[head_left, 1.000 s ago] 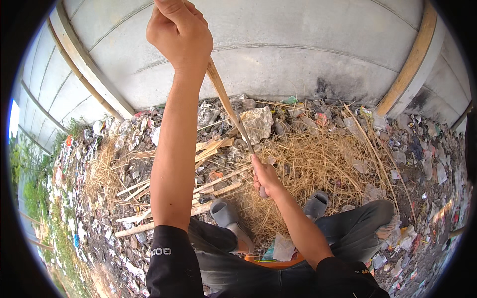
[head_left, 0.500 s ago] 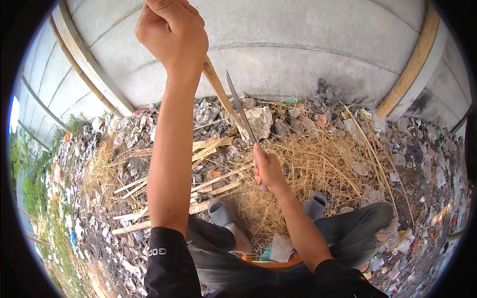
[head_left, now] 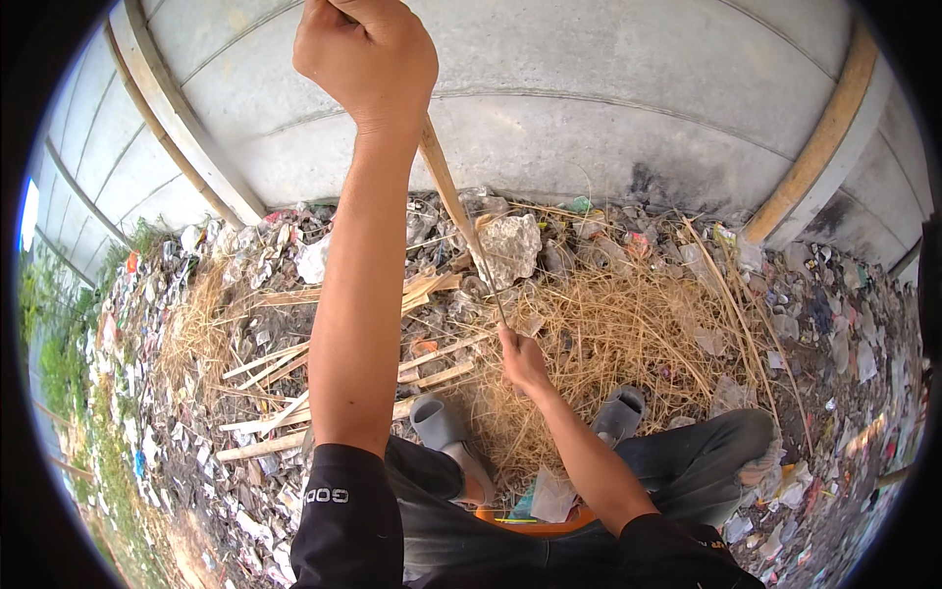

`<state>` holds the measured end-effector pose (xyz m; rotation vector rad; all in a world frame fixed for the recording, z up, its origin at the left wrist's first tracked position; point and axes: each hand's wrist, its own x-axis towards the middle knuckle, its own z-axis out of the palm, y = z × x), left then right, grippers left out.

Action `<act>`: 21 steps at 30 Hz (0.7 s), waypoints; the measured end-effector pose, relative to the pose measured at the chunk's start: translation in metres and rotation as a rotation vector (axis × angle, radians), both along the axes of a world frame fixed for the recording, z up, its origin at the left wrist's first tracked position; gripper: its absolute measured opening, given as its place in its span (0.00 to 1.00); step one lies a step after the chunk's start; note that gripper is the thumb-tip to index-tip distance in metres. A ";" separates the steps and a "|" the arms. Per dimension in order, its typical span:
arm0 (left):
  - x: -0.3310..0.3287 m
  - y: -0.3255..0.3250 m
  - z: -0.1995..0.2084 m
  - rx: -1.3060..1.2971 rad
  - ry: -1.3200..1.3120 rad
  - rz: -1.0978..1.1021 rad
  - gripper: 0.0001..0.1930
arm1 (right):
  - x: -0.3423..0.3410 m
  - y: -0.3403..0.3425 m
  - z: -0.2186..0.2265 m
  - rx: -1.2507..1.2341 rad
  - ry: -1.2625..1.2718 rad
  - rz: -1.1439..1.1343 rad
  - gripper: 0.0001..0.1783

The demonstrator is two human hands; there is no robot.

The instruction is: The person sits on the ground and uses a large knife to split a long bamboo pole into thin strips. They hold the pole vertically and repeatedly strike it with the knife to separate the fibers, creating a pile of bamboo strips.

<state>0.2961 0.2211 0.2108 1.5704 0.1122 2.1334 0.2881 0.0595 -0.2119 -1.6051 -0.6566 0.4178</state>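
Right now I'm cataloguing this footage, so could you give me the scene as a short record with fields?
Left grip: closed, raised high, apparently holding a wooden stick
Right grip: closed on a knife, lower than the left one
Stick and blade: overlapping in this view; contact cannot be told
Near the stick's lower end: pale rock
Ground: litter, dry straw, wood strips at left
Footwear: grey sandals
Backdrop: grey wall

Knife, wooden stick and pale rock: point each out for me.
Knife (head_left: 495,293): head view, on the blade.
Wooden stick (head_left: 447,185): head view, on its visible shaft.
Pale rock (head_left: 513,246): head view, on its broad face.
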 end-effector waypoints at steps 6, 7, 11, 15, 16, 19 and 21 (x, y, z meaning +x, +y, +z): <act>-0.022 0.014 -0.014 -0.049 0.059 0.027 0.42 | 0.017 0.000 0.008 -0.308 0.698 0.099 0.34; -0.019 0.015 -0.008 -0.044 0.048 0.005 0.41 | 0.022 -0.001 0.012 -0.267 0.830 0.129 0.34; -0.010 0.012 -0.007 -0.049 0.009 -0.078 0.37 | 0.038 -0.014 0.008 -0.086 1.169 0.278 0.35; 0.013 0.024 0.002 -0.082 -0.098 -0.235 0.33 | 0.036 -0.001 0.046 -0.319 0.555 0.083 0.34; 0.018 0.024 0.005 -0.088 -0.098 -0.246 0.33 | 0.040 0.000 0.059 -0.352 0.285 0.083 0.34; 0.018 0.034 0.008 0.024 -0.083 -0.079 0.34 | 0.024 0.016 0.138 -0.059 -0.016 0.067 0.34; 0.022 0.035 0.007 0.069 -0.108 -0.067 0.34 | 0.016 0.026 0.181 0.284 0.205 0.100 0.33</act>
